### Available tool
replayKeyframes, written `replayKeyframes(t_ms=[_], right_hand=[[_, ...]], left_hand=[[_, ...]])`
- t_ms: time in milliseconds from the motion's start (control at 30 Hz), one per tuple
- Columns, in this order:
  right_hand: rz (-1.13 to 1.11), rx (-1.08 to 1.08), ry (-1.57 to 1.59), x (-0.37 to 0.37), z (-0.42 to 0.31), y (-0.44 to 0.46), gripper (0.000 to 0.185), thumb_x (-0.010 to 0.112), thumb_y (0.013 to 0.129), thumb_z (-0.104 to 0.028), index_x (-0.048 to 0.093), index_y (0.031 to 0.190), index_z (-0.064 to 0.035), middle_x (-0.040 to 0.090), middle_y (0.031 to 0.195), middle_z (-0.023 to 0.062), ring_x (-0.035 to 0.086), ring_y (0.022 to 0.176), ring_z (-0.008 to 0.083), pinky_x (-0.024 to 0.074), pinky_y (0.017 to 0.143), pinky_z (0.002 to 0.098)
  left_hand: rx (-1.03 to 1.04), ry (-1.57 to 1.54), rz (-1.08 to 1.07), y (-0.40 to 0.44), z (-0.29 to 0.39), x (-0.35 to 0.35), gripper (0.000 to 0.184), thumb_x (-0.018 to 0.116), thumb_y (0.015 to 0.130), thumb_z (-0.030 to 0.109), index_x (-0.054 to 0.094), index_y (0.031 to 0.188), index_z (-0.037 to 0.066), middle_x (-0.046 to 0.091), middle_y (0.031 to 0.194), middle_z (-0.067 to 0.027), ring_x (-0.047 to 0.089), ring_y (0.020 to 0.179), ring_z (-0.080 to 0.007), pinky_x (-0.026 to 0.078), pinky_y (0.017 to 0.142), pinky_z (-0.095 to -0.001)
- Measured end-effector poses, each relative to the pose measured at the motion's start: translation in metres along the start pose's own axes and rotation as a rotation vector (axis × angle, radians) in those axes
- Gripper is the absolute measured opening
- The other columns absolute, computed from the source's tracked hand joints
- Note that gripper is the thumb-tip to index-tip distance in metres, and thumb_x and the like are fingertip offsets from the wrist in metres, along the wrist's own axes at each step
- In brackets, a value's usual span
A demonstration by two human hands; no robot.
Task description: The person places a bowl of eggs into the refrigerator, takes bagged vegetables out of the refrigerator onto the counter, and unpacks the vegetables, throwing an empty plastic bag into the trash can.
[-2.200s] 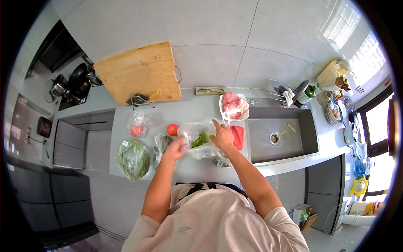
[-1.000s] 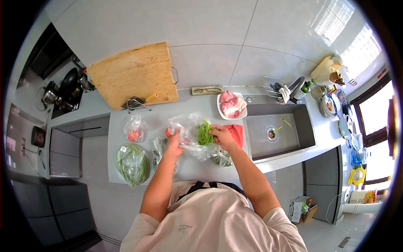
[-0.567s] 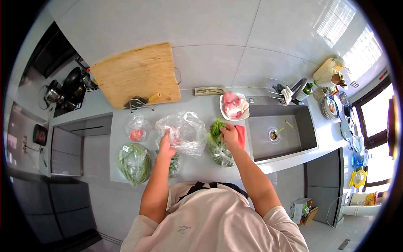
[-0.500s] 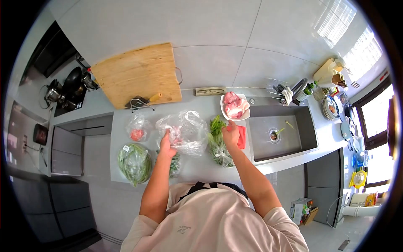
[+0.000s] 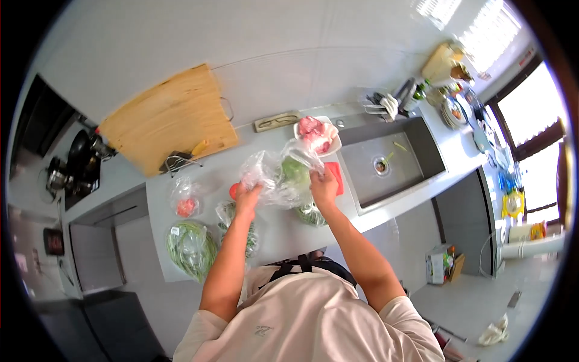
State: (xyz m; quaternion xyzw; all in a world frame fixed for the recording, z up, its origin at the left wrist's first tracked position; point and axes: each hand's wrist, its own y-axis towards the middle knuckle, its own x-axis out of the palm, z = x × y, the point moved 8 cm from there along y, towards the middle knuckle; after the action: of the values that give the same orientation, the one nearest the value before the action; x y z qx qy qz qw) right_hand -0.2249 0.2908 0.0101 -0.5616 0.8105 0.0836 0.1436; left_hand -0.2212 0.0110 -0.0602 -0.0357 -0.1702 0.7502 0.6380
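Observation:
A crumpled clear plastic bag (image 5: 274,178) stretches between my hands above the counter. My left hand (image 5: 246,199) is closed on its left side, beside a round red item (image 5: 234,191) that looks like a tomato. My right hand (image 5: 324,184) pinches the bag's right edge, near a flat red item (image 5: 335,177). Bagged leafy greens (image 5: 310,214) lie partly hidden beneath the clear bag. Just behind, a white dish (image 5: 335,148) holds raw meat (image 5: 316,131). Another bag of greens (image 5: 244,238) lies beside my left forearm.
Long green vegetables (image 5: 191,247) in plastic and a small bag with red contents (image 5: 186,207) lie at the counter's left. A wooden cutting board (image 5: 172,117) leans on the wall. The sink (image 5: 401,199) is at right, with dishes (image 5: 453,113) beyond.
My right hand has left the leafy greens and taken hold of the clear bag's right edge. The bag has stretched rightward over the greens, uncovering the round red item. The view has tilted.

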Motion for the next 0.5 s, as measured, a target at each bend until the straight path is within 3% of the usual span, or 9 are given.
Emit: replayKeyframes(t_ms=[67,167,200,267,300,400,433,500], right_hand=[[0.083,-0.292,-0.101,-0.001,0.001,-0.014,0.024,0.067,0.087,-0.01,0.071,0.11,-0.0046,0.071,0.097,0.0185,0.07,0.088,0.0341,0.0542,0.075,0.0418],[-0.333,-0.453,-0.191,0.015,-0.037,-0.058,0.029,0.07,0.08,-0.006,0.073,0.109,-0.0044,0.069,0.117,0.0184,0.066,0.106,0.0379,0.0528,0.092,0.0442],[-0.442,-0.468,-0.193,0.019,-0.03,-0.071,0.032,0.07,0.079,-0.006,0.073,0.11,-0.0057,0.067,0.121,0.0183,0.065,0.11,0.0385,0.0522,0.096,0.0445],[-0.292,-0.533,-0.132,-0.007,-0.028,-0.086,0.036,0.07,0.079,-0.006,0.073,0.114,-0.0071,0.065,0.126,0.0175,0.063,0.113,0.0378,0.0517,0.099,0.044],[-0.219,-0.578,-0.1,-0.023,-0.03,-0.093,0.038,0.07,0.079,-0.006,0.073,0.116,-0.0078,0.064,0.129,0.0171,0.062,0.114,0.0374,0.0514,0.1,0.0438],[0.081,-0.509,-0.044,-0.084,-0.018,-0.107,0.044,0.072,0.08,-0.009,0.07,0.124,-0.0092,0.062,0.132,0.0157,0.06,0.116,0.0378,0.0508,0.102,0.0453],[0.233,-0.412,-0.151,-0.105,-0.014,-0.112,0.046,0.078,0.082,-0.02,0.069,0.126,-0.0089,0.061,0.136,0.0149,0.06,0.119,0.0336,0.0509,0.102,0.0456],[0.247,-0.092,0.091,-0.132,0.005,-0.119,0.055,0.081,0.082,-0.024,0.066,0.131,-0.0055,0.06,0.137,0.0147,0.06,0.116,0.0278,0.0512,0.1,0.0428]], left_hand=[[-0.092,-0.026,-0.181,-0.014,0.013,0.04,0.056,0.072,0.096,0.026,0.052,0.146,0.009,0.064,0.131,-0.0075,0.061,0.121,-0.021,0.048,0.102,-0.04],[-0.368,-0.3,-0.468,-0.042,0.024,0.107,0.054,0.072,0.096,0.024,0.054,0.144,0.009,0.065,0.128,-0.0074,0.063,0.119,-0.023,0.052,0.096,-0.0408],[-0.334,-0.234,-0.477,-0.034,0.013,0.11,0.051,0.069,0.097,0.022,0.053,0.144,0.007,0.064,0.13,-0.0084,0.063,0.119,-0.0236,0.053,0.097,-0.041],[-0.242,-0.112,-0.488,-0.015,-0.011,0.118,0.047,0.065,0.1,0.018,0.052,0.143,0.004,0.063,0.132,-0.0103,0.063,0.12,-0.025,0.053,0.1,-0.0415],[-0.21,-0.182,-0.381,-0.018,-0.01,0.123,0.037,0.062,0.101,0.012,0.056,0.136,0.003,0.065,0.126,-0.0103,0.066,0.113,-0.0263,0.057,0.094,-0.0405],[-0.152,-0.291,-0.515,-0.025,-0.026,0.152,0.035,0.058,0.1,0.007,0.056,0.135,0.003,0.065,0.127,-0.0104,0.067,0.112,-0.0261,0.058,0.094,-0.0406],[-0.175,-0.305,-0.519,-0.039,-0.023,0.162,0.033,0.06,0.097,0.004,0.061,0.129,0.004,0.068,0.12,-0.0118,0.069,0.106,-0.0229,0.059,0.089,-0.0379],[-0.216,-0.159,-0.59,-0.065,-0.017,0.192,0.029,0.061,0.096,0.006,0.065,0.125,0.003,0.07,0.115,-0.0116,0.07,0.101,-0.0225,0.059,0.087,-0.0372]])
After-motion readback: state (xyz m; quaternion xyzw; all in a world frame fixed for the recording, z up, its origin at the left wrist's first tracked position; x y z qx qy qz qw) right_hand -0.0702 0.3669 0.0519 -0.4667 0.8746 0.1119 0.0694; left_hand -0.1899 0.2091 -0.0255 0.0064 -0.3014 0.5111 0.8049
